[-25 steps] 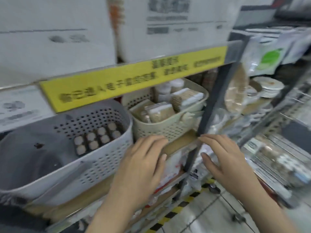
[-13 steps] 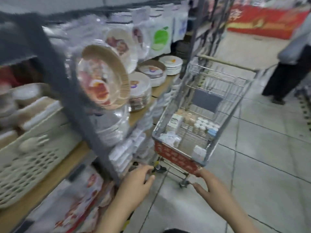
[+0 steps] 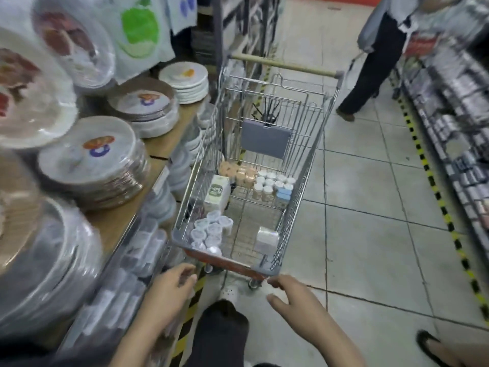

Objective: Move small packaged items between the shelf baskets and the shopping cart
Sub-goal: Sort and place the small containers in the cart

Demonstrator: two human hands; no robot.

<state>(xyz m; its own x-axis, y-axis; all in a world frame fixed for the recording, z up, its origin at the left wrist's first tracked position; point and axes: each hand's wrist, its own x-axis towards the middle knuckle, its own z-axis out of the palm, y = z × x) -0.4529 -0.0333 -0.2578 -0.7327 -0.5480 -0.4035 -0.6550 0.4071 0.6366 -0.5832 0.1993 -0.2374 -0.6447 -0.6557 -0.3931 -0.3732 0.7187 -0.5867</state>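
A wire shopping cart (image 3: 304, 170) stands in the aisle ahead of me, its red front edge nearest. Inside lie small packaged items: clear lidded cups (image 3: 210, 230) at the near left, a white wrapped pack (image 3: 266, 238) at the near right, a white and green box (image 3: 217, 192), white-capped jars (image 3: 272, 184) and tan packs (image 3: 238, 172) further back. My left hand (image 3: 169, 295) hovers just short of the cart's near left corner, fingers relaxed and empty. My right hand (image 3: 293, 295) hangs just below the near right corner, fingers spread, holding nothing.
Stacks of wrapped paper plates (image 3: 98, 160) fill the wooden shelf (image 3: 116, 223) on my left, beside the cart. Another person (image 3: 375, 56) stands beyond the cart at the right. A dark shelf of goods (image 3: 455, 107) lines the right side. Yellow-black tape (image 3: 434, 181) marks the tiled floor.
My view has swung from the shelf baskets to the cart, which is now closer. Both empty hands have moved with it towards the cart's front edge.
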